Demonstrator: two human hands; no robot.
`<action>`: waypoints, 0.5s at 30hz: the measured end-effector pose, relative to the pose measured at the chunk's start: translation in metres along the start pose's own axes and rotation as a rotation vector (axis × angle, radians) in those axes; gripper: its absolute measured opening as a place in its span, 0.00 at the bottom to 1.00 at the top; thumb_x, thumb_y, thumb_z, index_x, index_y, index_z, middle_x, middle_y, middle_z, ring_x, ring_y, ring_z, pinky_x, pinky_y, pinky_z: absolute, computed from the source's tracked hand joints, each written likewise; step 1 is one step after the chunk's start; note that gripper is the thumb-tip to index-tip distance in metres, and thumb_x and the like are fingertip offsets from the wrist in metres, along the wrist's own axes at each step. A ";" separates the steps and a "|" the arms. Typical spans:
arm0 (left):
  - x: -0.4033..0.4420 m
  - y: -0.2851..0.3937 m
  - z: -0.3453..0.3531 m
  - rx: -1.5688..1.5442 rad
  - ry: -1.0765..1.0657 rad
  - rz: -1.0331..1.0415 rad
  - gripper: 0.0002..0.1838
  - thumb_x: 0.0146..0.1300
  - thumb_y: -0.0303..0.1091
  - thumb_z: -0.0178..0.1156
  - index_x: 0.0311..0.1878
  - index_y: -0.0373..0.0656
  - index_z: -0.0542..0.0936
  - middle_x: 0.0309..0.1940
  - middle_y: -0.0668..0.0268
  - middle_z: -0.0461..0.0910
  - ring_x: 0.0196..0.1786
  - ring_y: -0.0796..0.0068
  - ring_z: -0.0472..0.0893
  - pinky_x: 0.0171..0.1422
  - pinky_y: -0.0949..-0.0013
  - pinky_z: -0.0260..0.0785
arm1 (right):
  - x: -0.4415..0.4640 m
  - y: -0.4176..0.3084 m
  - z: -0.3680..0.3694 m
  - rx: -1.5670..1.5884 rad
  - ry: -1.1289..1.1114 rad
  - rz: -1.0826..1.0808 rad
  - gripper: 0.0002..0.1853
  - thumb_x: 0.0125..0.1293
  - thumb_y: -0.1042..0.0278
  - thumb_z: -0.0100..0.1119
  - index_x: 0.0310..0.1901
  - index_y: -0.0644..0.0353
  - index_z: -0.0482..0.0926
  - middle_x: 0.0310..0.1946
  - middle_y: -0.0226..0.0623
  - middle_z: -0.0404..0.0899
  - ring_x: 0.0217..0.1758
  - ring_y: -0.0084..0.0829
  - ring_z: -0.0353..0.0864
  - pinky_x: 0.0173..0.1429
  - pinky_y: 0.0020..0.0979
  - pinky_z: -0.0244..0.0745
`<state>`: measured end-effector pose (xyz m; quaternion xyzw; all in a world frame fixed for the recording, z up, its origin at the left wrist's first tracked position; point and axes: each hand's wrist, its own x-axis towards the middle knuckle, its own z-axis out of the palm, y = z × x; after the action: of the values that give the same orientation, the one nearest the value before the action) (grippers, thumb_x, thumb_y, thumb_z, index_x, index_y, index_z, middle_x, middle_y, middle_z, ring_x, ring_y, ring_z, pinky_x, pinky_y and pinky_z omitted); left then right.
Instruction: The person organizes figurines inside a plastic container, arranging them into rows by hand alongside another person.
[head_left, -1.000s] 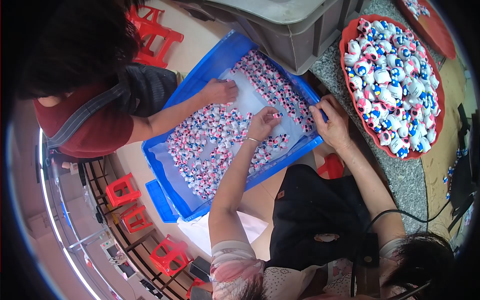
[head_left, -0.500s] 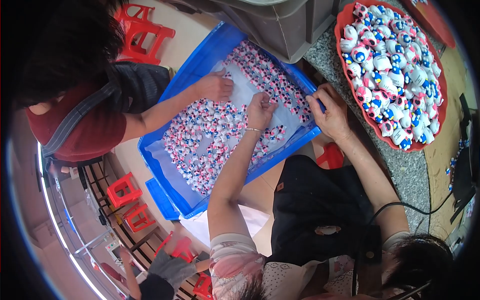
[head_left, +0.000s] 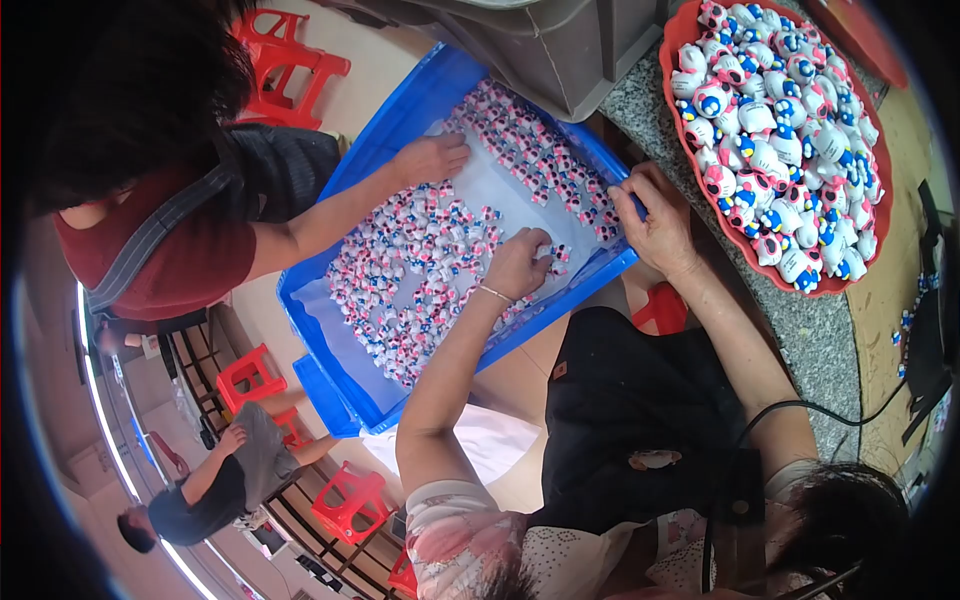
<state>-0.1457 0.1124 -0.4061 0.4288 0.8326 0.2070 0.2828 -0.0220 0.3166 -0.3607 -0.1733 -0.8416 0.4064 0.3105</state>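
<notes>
My left hand (head_left: 517,265), with a bracelet at the wrist, is low over the blue tray (head_left: 378,133), fingers curled down beside a few small figurines (head_left: 558,257). What its fingertips hold, if anything, is hidden. My right hand (head_left: 655,225) grips the tray's right rim. Small white, pink and blue figurines (head_left: 415,255) lie in a loose heap on the near left of the tray. Along its far right side more figurines (head_left: 535,150) form a band, with bare white lining (head_left: 490,185) between. A co-worker's hand (head_left: 432,158) reaches in from the left.
A scalloped red bowl (head_left: 672,90) piled with larger figurines stands on a speckled stone counter (head_left: 820,350) at right. A grey bin (head_left: 560,60) is beyond the tray. Red stools (head_left: 350,503) stand at left, where another person (head_left: 215,490) is in the background. A black cable (head_left: 790,408) crosses the counter.
My left hand has moved toward the tray's near edge, away from the far band. The co-worker's hand has shifted slightly farther up the tray. A background person has moved. My right hand stays at the rim.
</notes>
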 end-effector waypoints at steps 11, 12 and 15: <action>0.040 -0.009 0.017 0.014 0.395 0.303 0.16 0.45 0.21 0.66 0.39 0.42 0.75 0.41 0.57 0.73 0.50 0.54 0.74 0.54 0.58 0.68 | 0.003 -0.002 -0.001 0.027 -0.016 0.044 0.06 0.59 0.76 0.64 0.30 0.64 0.75 0.30 0.40 0.73 0.32 0.40 0.76 0.38 0.34 0.71; 0.044 -0.010 0.017 0.043 0.359 0.303 0.16 0.44 0.21 0.66 0.39 0.42 0.75 0.41 0.57 0.73 0.49 0.54 0.74 0.53 0.58 0.68 | 0.002 -0.002 -0.001 0.010 -0.017 0.036 0.06 0.59 0.76 0.64 0.30 0.64 0.75 0.30 0.41 0.73 0.32 0.40 0.76 0.38 0.34 0.71; 0.049 -0.012 0.021 0.043 0.301 0.281 0.17 0.44 0.22 0.67 0.39 0.42 0.75 0.41 0.57 0.74 0.49 0.53 0.74 0.52 0.58 0.69 | -0.001 -0.002 -0.002 -0.003 -0.031 0.043 0.06 0.59 0.76 0.64 0.30 0.64 0.75 0.30 0.41 0.73 0.32 0.41 0.76 0.37 0.34 0.71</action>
<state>-0.1623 0.1487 -0.4431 0.5110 0.8017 0.2884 0.1143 -0.0196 0.3163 -0.3587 -0.1857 -0.8429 0.4145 0.2886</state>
